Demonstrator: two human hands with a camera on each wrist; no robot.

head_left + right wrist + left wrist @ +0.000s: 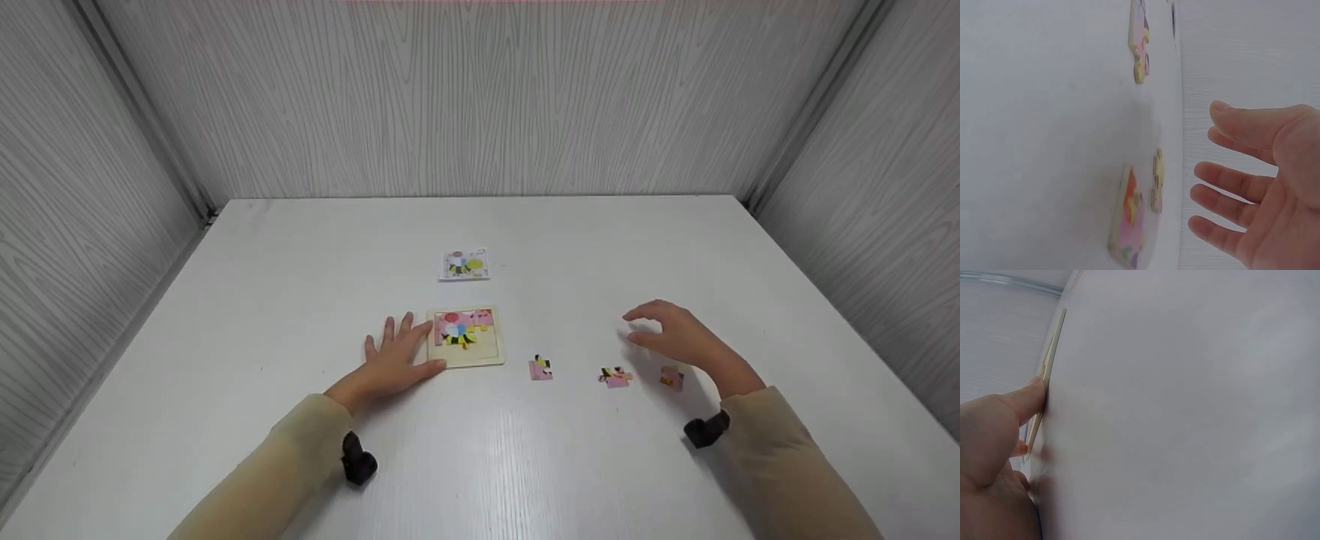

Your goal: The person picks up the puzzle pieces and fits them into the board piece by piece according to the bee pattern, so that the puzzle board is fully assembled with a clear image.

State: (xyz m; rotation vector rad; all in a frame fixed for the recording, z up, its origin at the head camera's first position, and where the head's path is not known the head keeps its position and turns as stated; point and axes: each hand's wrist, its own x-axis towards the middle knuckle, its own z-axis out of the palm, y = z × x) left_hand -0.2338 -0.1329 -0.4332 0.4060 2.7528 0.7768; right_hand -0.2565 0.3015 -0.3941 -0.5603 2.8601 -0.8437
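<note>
A square wooden puzzle board [487,360] lies mid-table, with pink and bee-patterned pieces across its upper part and bare wood below. My left hand [395,365] rests at the board's left side, fingers spread, index fingertip and thumb touching its edge. In the left wrist view the thumb [1030,399] presses on the board's rim. My right hand [675,334] hovers over the table with nothing in it, fingers loosely bent and thumb apart. Below it lie a pink-orange puzzle piece [672,379] and a pink-yellow puzzle piece [616,377]. Another puzzle piece [540,368] sits nearer the board.
Behind the board lies a small picture card [464,265] with a bee design. The white table [337,247] is enclosed by grey wood-grain panels [480,97] at the back and both sides.
</note>
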